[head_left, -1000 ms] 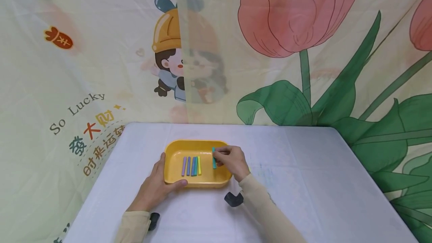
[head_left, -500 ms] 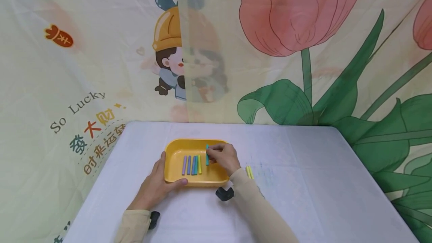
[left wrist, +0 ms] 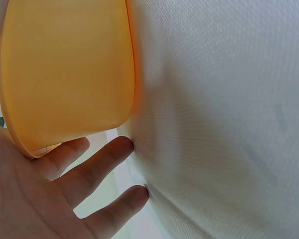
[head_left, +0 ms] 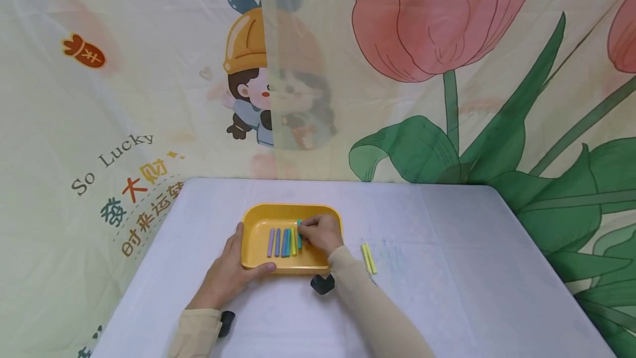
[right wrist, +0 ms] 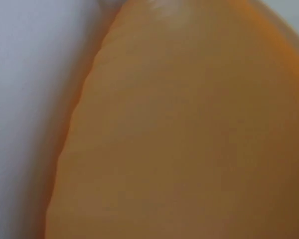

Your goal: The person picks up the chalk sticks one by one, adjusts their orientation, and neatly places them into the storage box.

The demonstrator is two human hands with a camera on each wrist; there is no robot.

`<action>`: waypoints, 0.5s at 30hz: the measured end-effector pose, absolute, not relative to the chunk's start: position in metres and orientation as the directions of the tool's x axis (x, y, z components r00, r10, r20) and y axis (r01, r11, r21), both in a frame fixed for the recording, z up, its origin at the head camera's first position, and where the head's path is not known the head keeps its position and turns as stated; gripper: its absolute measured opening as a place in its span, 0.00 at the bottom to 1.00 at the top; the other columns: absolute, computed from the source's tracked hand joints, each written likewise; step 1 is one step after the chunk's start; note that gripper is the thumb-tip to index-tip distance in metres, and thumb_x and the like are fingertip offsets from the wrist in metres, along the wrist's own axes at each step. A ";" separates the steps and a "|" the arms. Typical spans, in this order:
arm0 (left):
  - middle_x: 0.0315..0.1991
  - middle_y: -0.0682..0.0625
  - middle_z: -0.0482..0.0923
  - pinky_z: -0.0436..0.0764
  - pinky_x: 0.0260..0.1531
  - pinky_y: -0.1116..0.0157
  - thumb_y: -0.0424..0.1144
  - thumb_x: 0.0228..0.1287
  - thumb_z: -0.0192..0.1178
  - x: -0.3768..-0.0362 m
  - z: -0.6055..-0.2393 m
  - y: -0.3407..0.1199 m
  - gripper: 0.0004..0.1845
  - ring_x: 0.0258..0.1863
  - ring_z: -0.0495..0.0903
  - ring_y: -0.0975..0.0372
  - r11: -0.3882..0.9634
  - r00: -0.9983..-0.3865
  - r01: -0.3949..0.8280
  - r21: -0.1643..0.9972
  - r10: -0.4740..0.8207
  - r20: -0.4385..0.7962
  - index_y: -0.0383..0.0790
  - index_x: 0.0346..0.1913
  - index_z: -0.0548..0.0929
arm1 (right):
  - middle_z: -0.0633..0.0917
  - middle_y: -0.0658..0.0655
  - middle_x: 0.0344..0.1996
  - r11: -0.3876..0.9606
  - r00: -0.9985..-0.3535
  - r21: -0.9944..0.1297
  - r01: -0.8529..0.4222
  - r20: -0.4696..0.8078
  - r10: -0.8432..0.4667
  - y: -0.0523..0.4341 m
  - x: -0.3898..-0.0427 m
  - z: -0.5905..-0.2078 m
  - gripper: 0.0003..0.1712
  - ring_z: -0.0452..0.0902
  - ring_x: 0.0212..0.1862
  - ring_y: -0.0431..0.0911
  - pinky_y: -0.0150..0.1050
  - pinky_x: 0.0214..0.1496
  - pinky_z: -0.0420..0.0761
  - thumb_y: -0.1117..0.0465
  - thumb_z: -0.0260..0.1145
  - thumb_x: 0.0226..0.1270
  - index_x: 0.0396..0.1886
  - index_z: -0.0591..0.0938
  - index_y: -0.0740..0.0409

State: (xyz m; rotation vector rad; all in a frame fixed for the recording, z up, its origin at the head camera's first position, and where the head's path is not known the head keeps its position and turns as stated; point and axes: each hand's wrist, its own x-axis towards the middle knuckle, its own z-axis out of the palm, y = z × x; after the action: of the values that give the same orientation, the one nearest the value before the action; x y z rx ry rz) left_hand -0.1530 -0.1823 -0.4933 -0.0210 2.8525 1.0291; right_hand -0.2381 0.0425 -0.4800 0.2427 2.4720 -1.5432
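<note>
The right hand (head_left: 323, 233) pinches a teal stick (head_left: 300, 243) inside the yellow tray (head_left: 318, 262), just right of a row of coloured sticks (head_left: 284, 243). The left hand (head_left: 229, 270), fingers straight and spread, rests against the tray's near left corner

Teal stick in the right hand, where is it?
In the head view, the right hand pinches the teal stick over the yellow tray, just right of a yellow stick.
</note>
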 end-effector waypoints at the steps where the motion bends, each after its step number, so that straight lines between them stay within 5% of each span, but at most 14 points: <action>1: 0.80 0.37 0.46 0.66 0.68 0.39 0.78 0.48 0.65 -0.153 -0.493 -0.182 0.74 0.71 0.63 0.38 0.770 -0.994 -0.052 0.636 0.023 -0.108 0.43 0.82 0.30 | 0.86 0.52 0.27 0.453 -0.962 -0.855 0.254 -0.272 0.026 0.042 -0.238 -0.481 0.07 0.81 0.30 0.44 0.34 0.34 0.83 0.58 0.72 0.65 0.37 0.89 0.57; 15: 0.80 0.36 0.45 0.64 0.68 0.39 0.78 0.49 0.64 -0.153 -0.490 -0.181 0.74 0.72 0.61 0.37 0.769 -0.992 -0.064 0.636 0.022 -0.127 0.44 0.81 0.29 | 0.85 0.51 0.23 0.559 -0.963 -0.797 0.228 -0.268 0.010 0.036 -0.241 -0.487 0.05 0.81 0.27 0.42 0.32 0.29 0.81 0.61 0.73 0.64 0.33 0.88 0.59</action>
State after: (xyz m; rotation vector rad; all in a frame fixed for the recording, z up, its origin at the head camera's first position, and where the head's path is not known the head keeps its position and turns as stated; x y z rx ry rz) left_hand -0.1528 -0.1806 -0.4897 -0.0338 2.8342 1.0262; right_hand -0.2414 0.0359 -0.4872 0.1987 2.5615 -1.3604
